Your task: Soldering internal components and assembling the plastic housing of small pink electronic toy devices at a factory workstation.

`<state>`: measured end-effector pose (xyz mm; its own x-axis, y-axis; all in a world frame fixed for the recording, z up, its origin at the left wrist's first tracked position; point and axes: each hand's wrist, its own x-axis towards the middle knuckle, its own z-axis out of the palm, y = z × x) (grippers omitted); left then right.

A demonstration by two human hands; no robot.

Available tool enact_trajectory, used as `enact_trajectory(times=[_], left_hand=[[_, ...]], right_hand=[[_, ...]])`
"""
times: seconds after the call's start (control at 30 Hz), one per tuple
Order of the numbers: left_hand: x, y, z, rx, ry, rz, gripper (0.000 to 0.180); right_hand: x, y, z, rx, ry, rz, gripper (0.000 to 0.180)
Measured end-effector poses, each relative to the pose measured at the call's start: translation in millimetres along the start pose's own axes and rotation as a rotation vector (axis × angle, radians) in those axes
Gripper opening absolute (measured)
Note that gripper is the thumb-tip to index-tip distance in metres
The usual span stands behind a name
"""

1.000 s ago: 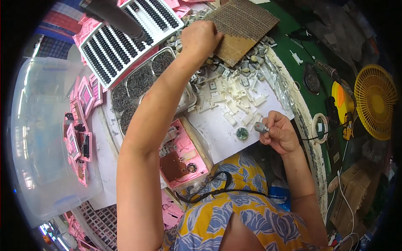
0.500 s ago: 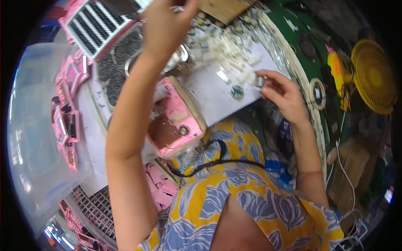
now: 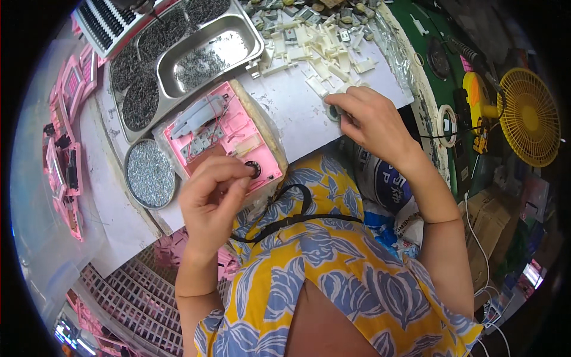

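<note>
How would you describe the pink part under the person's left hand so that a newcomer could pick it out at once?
Start at the white worktable and find the shiny metal tray of small dark parts. Just below it, nearest the person, lies an open pink plastic housing, with the left hand at its near edge. Unlike the pink pieces stacked far left, it lies alone on a tan pad and carries a grey insert.

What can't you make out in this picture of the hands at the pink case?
Head view only:
- Whatever the left hand pinches: hidden behind its own fingers, over the pink case.
- The small round part under the right hand: mostly covered by its fingers.
- The white plastic pieces: too small to tell their shapes.
- The slotted tray: cut off by the top edge.
- The metal bits in the steel tray: too tiny to identify.
</note>
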<state>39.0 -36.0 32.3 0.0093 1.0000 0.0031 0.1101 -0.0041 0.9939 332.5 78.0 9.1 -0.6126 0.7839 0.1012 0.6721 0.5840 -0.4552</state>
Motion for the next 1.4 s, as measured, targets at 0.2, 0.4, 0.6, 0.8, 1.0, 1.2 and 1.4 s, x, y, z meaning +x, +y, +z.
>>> enact_trajectory(times=[0.2, 0.4, 0.6, 0.8, 1.0, 1.2, 1.4], left_hand=[[-5, -2, 28, -0.080, 0.087, -0.013, 0.023], [-8, -11, 32, -0.131, 0.062, 0.014, 0.039], [-10, -14, 28, -0.147, 0.062, 0.039, 0.040], [-12, -16, 27, -0.159, 0.080, 0.049, 0.040], [-14, -18, 28, -0.048, 0.125, 0.237, 0.038], [-9, -23, 18, 0.229, 0.164, 0.604, 0.036], [-12, -14, 11, 0.021, 0.092, 0.340, 0.024]], right_hand=[[6, -2, -7, 0.055, -0.066, 0.013, 0.040], [1, -69, 2, 1.111, 0.087, 0.244, 0.039], [6, -89, 31, 1.471, -0.086, 0.223, 0.043], [9, -94, 29, 1.359, -0.107, 0.244, 0.043], [10, -89, 32, 0.650, 0.183, -0.256, 0.054], [19, -85, 14, 0.865, -0.212, -0.056, 0.047], [24, -82, 19, 0.701, 0.043, -0.385, 0.039]])
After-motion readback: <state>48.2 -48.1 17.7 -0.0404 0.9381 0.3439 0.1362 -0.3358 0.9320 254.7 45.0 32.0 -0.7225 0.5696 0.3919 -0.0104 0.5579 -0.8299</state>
